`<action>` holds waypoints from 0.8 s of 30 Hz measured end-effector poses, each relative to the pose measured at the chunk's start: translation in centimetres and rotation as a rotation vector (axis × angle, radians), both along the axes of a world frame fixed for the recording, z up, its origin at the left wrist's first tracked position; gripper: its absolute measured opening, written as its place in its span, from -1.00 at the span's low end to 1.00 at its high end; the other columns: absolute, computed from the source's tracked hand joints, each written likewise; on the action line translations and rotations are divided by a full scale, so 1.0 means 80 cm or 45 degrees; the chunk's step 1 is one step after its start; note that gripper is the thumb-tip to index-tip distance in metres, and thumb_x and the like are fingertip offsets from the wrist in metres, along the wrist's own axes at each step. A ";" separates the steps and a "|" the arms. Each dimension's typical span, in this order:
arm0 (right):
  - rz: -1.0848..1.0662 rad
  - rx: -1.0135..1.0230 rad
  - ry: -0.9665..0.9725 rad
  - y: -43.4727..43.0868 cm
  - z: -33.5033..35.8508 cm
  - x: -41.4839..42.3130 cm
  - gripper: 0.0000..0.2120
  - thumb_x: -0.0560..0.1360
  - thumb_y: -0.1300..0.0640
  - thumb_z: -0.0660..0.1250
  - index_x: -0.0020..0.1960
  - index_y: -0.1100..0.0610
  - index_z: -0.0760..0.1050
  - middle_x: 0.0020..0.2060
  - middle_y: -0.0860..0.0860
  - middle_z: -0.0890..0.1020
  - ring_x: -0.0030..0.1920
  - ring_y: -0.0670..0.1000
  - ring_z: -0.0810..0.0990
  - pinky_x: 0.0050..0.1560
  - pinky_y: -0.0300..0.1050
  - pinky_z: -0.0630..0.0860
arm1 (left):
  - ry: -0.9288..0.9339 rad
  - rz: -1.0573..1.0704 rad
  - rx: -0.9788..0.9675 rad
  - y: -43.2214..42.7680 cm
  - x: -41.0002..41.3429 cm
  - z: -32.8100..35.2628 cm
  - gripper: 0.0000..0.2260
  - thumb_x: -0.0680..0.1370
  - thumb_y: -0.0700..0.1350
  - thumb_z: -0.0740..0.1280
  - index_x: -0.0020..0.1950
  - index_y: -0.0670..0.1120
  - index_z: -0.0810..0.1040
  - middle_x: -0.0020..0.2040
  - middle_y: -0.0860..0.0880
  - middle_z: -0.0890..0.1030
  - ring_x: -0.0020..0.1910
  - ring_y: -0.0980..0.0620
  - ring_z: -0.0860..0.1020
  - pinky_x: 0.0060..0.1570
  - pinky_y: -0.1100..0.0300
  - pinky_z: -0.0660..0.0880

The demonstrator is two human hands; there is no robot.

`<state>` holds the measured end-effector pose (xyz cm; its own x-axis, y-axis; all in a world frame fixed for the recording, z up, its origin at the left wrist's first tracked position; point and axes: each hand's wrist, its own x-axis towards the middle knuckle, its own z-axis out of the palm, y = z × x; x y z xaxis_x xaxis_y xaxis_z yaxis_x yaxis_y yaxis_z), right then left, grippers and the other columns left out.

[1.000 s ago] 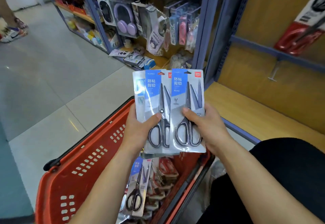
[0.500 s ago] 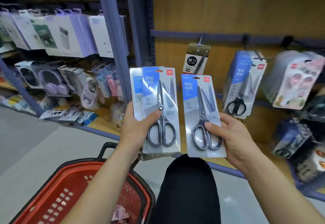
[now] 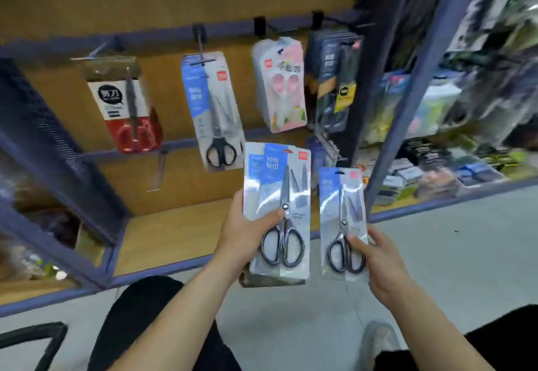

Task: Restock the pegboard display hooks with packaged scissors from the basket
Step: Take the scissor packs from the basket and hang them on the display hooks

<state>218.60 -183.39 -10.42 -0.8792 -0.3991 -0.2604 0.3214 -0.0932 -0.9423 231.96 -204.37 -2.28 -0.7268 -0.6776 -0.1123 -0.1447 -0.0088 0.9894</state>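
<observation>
Scissors stack (image 3: 278, 210) is gripped in the person's left hand (image 3: 244, 234), thumb across the front, just below and to the right of the hanging black-handled pack (image 3: 214, 111). The right hand (image 3: 378, 257) pinches a single pack (image 3: 342, 222) near its bottom end, further right of the black-handled pack and a bit lower. Nothing from either hand is on a hook yet.

What could go wrong, just guessing: that stack is only clamped by a thumb and the plastic looks glossy, so it could fan out or drop while the person works the other pack one-handed. The single pack is held low, so its top end may wobble and miss the hook tip. Its blue card also looks a lot like the black-handled pack's, so it could easily end up on the wrong hook.

Counts: two hands. One pack is in the right. The left has at least two going by the offset edges, maybe more underneath, can't tell. Four hanging bunches sit on the upper rail: a red-handled pack (image 3: 125, 106) left of the black-handled pack, that pack itself, then a pink pack (image 3: 281, 85) and a dark pack (image 3: 334, 79) to its right. One bare hook (image 3: 158, 170) sits below-left of it.
</observation>
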 end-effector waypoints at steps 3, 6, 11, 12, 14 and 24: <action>-0.044 0.162 -0.044 0.023 -0.043 -0.031 -0.86 0.56 0.32 0.40 0.10 0.20 0.62 -0.15 0.11 0.76 -0.23 -0.03 0.73 -0.26 -0.19 0.62 | -0.069 -0.083 0.001 0.003 -0.041 -0.022 -0.59 0.45 -0.21 0.58 0.20 0.06 0.52 0.07 0.07 0.72 0.04 0.05 0.70 0.07 0.04 0.62; -0.076 0.234 -0.098 0.021 -0.074 -0.070 -0.85 0.54 0.29 0.45 0.10 0.22 0.64 -0.08 0.20 0.75 -0.17 0.07 0.72 -0.09 -0.03 0.66 | -0.120 -0.142 -0.019 -0.001 -0.076 -0.044 -0.58 0.45 -0.19 0.58 0.21 0.06 0.52 0.08 0.06 0.72 0.01 0.09 0.69 -0.05 0.16 0.57; -0.063 0.216 -0.110 -0.018 -0.099 -0.137 -0.88 0.56 0.29 0.43 0.07 0.16 0.64 -0.18 0.08 0.76 -0.23 0.00 0.74 -0.29 -0.18 0.63 | -0.186 -0.165 -0.038 -0.015 -0.115 -0.068 -0.54 0.46 -0.15 0.57 0.29 0.06 0.50 0.11 0.12 0.70 0.06 0.13 0.68 0.04 0.16 0.59; -0.069 0.222 -0.099 -0.026 -0.105 -0.150 -0.88 0.56 0.29 0.44 0.07 0.16 0.63 -0.18 0.08 0.76 -0.24 -0.01 0.74 -0.29 -0.19 0.62 | -0.190 -0.155 -0.039 -0.020 -0.120 -0.073 -0.55 0.46 -0.15 0.57 0.28 0.07 0.50 0.10 0.13 0.70 0.05 0.13 0.68 0.05 0.14 0.60; -0.079 0.236 -0.053 -0.041 -0.118 -0.172 -0.88 0.56 0.29 0.44 0.05 0.12 0.63 -0.12 0.09 0.75 -0.20 0.00 0.74 -0.22 -0.16 0.64 | -0.196 -0.135 -0.033 -0.030 -0.129 -0.081 -0.58 0.47 -0.14 0.56 0.25 0.10 0.52 0.06 0.18 0.71 0.02 0.17 0.69 0.03 0.14 0.60; -0.080 0.155 0.025 -0.096 -0.155 -0.242 -0.79 0.58 0.27 0.41 0.20 0.17 0.63 0.02 0.11 0.75 -0.02 0.08 0.73 -0.03 -0.03 0.64 | -0.200 -0.086 0.028 -0.061 -0.146 -0.102 -0.58 0.48 -0.12 0.55 0.26 0.15 0.53 0.05 0.24 0.71 -0.01 0.22 0.69 -0.15 0.30 0.59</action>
<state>199.23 -191.10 -22.78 -0.9069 -0.3094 -0.2861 0.3000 0.0028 -0.9539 220.29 -209.22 -10.42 -0.7432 -0.6237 -0.2422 -0.2983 -0.0152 0.9543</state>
